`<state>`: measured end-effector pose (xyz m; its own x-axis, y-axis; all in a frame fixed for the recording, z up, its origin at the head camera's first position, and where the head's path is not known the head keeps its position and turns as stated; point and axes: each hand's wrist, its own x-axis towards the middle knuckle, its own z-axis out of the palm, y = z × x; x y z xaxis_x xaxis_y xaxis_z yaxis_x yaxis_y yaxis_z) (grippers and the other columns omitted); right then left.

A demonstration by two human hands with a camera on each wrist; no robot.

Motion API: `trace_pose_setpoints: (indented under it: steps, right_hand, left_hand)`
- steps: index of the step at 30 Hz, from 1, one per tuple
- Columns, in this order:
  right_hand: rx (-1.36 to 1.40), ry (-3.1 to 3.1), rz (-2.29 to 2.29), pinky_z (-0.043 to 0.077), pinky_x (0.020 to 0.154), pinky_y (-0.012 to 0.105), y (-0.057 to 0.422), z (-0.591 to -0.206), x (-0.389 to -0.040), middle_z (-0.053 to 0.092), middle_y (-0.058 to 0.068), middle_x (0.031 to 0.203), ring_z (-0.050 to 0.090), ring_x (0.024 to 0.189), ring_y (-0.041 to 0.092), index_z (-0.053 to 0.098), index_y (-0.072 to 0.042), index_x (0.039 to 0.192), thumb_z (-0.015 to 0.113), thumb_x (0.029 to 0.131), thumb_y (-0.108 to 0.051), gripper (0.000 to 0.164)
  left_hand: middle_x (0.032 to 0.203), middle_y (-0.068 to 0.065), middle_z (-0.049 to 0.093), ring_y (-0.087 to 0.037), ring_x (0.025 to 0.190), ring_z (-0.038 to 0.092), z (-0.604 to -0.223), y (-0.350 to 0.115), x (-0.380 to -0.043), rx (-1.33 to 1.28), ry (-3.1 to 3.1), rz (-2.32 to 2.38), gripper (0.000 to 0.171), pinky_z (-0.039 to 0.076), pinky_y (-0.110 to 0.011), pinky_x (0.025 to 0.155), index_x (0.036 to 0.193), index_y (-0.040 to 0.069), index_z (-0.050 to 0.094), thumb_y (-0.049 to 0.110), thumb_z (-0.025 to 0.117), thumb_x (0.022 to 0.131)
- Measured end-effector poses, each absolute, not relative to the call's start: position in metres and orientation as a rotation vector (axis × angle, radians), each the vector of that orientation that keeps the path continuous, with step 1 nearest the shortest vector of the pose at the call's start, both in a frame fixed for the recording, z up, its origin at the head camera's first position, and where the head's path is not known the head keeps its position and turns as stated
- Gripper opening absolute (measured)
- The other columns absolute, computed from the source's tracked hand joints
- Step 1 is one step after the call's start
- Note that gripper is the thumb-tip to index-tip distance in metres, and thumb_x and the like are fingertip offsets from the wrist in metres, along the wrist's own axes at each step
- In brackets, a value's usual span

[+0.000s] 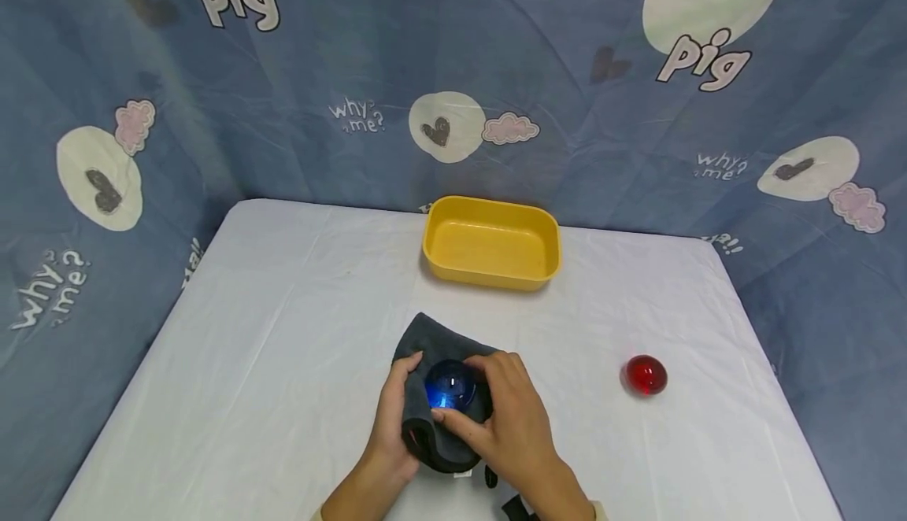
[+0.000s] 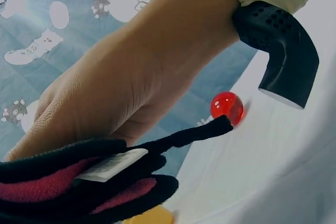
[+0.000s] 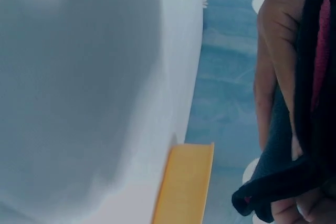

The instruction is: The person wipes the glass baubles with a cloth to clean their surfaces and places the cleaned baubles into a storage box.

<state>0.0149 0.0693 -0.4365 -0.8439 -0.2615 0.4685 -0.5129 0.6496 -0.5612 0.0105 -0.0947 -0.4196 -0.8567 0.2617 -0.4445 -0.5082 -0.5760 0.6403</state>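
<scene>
A shiny, see-through blue ball point(image 1: 450, 383) lies against a folded dark grey cloth point(image 1: 434, 338) in the head view. My left hand point(image 1: 388, 420) grips the cloth from the left, thumb on top and the other fingers hidden beneath. From the right, my right hand point(image 1: 516, 415) pinches the ball between thumb and fingers, over the cloth. Both wrist views show the cloth's pink inner side, and a white label point(image 2: 113, 166) and a dark strap point(image 2: 197, 134) show in the left one. The ball is hidden in both wrist views.
A see-through red ball point(image 1: 646, 375) rests on the white-covered table point(image 1: 283, 363), right of my hands. Behind them, near the far edge, stands a yellow rectangular tub point(image 1: 489, 249). A blue printed curtain point(image 1: 319, 57) surrounds the table's back and sides.
</scene>
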Motion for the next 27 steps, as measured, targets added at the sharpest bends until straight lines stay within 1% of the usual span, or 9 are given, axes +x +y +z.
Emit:
trace_pose_setpoints:
  steps: [5, 7, 11, 14, 16, 18, 22, 24, 27]
  right_hand:
    - [0.688, -2.514, 0.991, 0.051, 0.099, 0.042, 0.0684, -0.4386, 0.0172, 0.058, 0.004, 0.13, 0.055, 0.118, 0.02, 0.055, -0.011, 0.146, 0.085, 0.086, -0.047, 0.077]
    - [0.715, -2.517, 0.982, 0.051, 0.1, 0.044, 0.0679, -0.439, 0.018, 0.056, 0.005, 0.134, 0.056, 0.119, 0.02, 0.052, -0.014, 0.151, 0.085, 0.088, -0.044, 0.077]
    - [0.715, -2.529, 0.97, 0.052, 0.098, 0.041, 0.0671, -0.438, 0.0171, 0.058, 0.003, 0.129, 0.057, 0.116, 0.018, 0.059, -0.015, 0.141, 0.086, 0.087, -0.044, 0.068]
    - [0.679, -2.539, 0.965, 0.053, 0.097, 0.038, 0.0668, -0.4379, 0.0167, 0.061, 0.0, 0.123, 0.057, 0.113, 0.015, 0.061, -0.012, 0.132, 0.089, 0.082, -0.048, 0.068]
    - [0.677, -2.532, 0.963, 0.053, 0.097, 0.039, 0.0668, -0.439, 0.0173, 0.061, 0.001, 0.123, 0.057, 0.113, 0.016, 0.059, -0.01, 0.134, 0.09, 0.08, -0.048, 0.072]
    - [0.696, -2.519, 0.965, 0.052, 0.098, 0.042, 0.0667, -0.4399, 0.0186, 0.059, 0.003, 0.127, 0.057, 0.115, 0.018, 0.056, -0.011, 0.141, 0.088, 0.083, -0.048, 0.076]
    - [0.758, -2.476, 0.969, 0.052, 0.097, 0.045, 0.0668, -0.441, 0.0197, 0.055, 0.006, 0.134, 0.057, 0.116, 0.022, 0.052, -0.013, 0.149, 0.08, 0.092, -0.046, 0.071]
    - [0.748, -2.475, 0.977, 0.053, 0.096, 0.044, 0.0668, -0.4404, 0.0186, 0.056, 0.004, 0.131, 0.057, 0.114, 0.02, 0.055, -0.014, 0.144, 0.079, 0.093, -0.047, 0.065]
    - [0.689, -2.503, 1.006, 0.054, 0.095, 0.039, 0.0669, -0.4394, 0.0176, 0.059, 0.0, 0.123, 0.057, 0.111, 0.015, 0.059, -0.014, 0.134, 0.083, 0.089, -0.049, 0.062]
  left_hand:
    - [0.163, -0.01, 0.026, -0.022, 0.143, 0.034, -0.4195, -0.0963, 0.009, -0.403, 1.118, 2.427, 0.069, 0.032, -0.035, 0.115, 0.163, 0.012, 0.014, 0.045, 0.037, 0.108]
    - [0.162, -0.009, 0.028, -0.021, 0.14, 0.037, -0.4193, -0.0975, 0.0087, -0.413, 1.112, 2.43, 0.07, 0.034, -0.034, 0.113, 0.163, 0.012, 0.015, 0.046, 0.038, 0.107]
    - [0.164, -0.01, 0.023, -0.023, 0.143, 0.033, -0.4189, -0.0986, 0.0093, -0.485, 1.115, 2.42, 0.075, 0.03, -0.037, 0.117, 0.164, 0.011, 0.01, 0.047, 0.041, 0.106]
    - [0.169, -0.012, 0.015, -0.027, 0.149, 0.024, -0.4192, -0.0976, 0.0102, -0.527, 1.135, 2.407, 0.079, 0.021, -0.043, 0.123, 0.166, 0.01, 0.005, 0.045, 0.042, 0.106]
    - [0.171, -0.013, 0.012, -0.028, 0.151, 0.02, -0.4202, -0.0968, 0.0104, -0.529, 1.139, 2.411, 0.079, 0.015, -0.046, 0.124, 0.166, 0.01, 0.003, 0.044, 0.041, 0.106]
    - [0.17, -0.013, 0.013, -0.028, 0.15, 0.023, -0.421, -0.097, 0.0104, -0.521, 1.15, 2.411, 0.078, 0.018, -0.045, 0.124, 0.166, 0.01, 0.004, 0.045, 0.04, 0.106]
    - [0.169, -0.012, 0.014, -0.025, 0.147, 0.026, -0.4217, -0.0983, 0.0092, -0.508, 1.151, 2.414, 0.077, 0.024, -0.041, 0.12, 0.165, 0.011, 0.004, 0.046, 0.039, 0.106]
    - [0.17, -0.013, 0.01, -0.027, 0.149, 0.023, -0.4216, -0.0982, 0.0083, -0.516, 1.144, 2.418, 0.08, 0.021, -0.043, 0.122, 0.166, 0.011, 0.0, 0.046, 0.04, 0.106]
    - [0.172, -0.016, 0.006, -0.03, 0.152, 0.016, -0.4208, -0.0973, 0.0085, -0.541, 1.141, 2.412, 0.083, 0.015, -0.048, 0.125, 0.166, 0.01, -0.005, 0.045, 0.041, 0.106]
